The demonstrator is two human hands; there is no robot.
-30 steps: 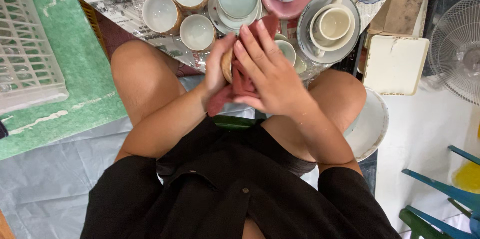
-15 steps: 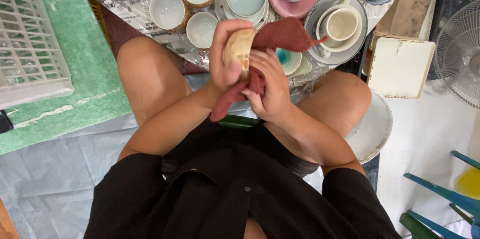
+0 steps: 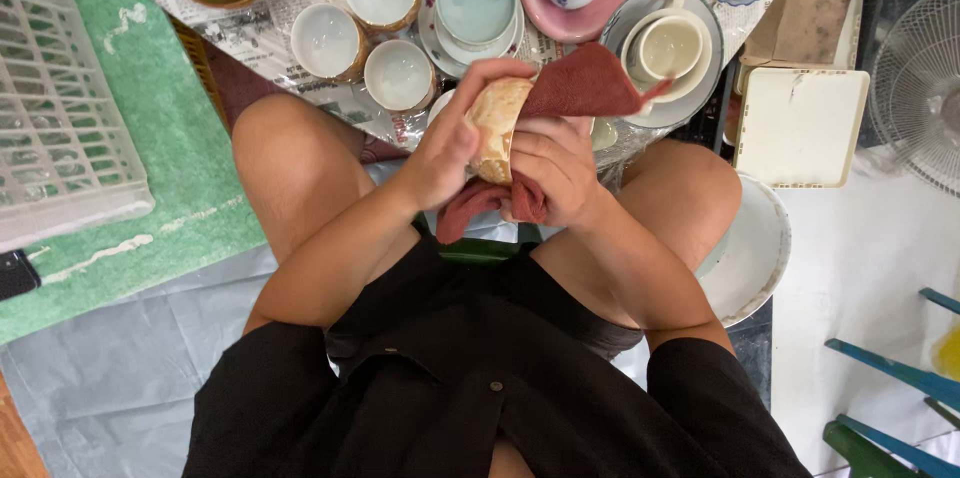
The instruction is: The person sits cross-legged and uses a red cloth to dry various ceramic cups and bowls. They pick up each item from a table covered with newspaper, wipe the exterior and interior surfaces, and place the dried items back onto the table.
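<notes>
Newspaper-covered table (image 3: pixel 250 33) crowded with cups. Small cream ceramic cup (image 3: pixel 497 128) gripped sideways by left hand (image 3: pixel 447 143); dark red cloth (image 3: pixel 580 88) clutched against it by right hand (image 3: pixel 550 170), above lap.

The floor was covered with a grey plastic sheet (image 3: pixel 110 378) and a green mat (image 3: pixel 190 188). A white fan (image 3: pixel 920 78) stood at right, near blue chair legs (image 3: pixel 890 358).

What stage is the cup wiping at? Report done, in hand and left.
Done: cannot tell; no wiped pieces sit apart. In hand: the left hand holds a tan cup on its side while the right hand presses a red cloth into it. Left: possibly the white cups and saucers on the newspaper.
</notes>
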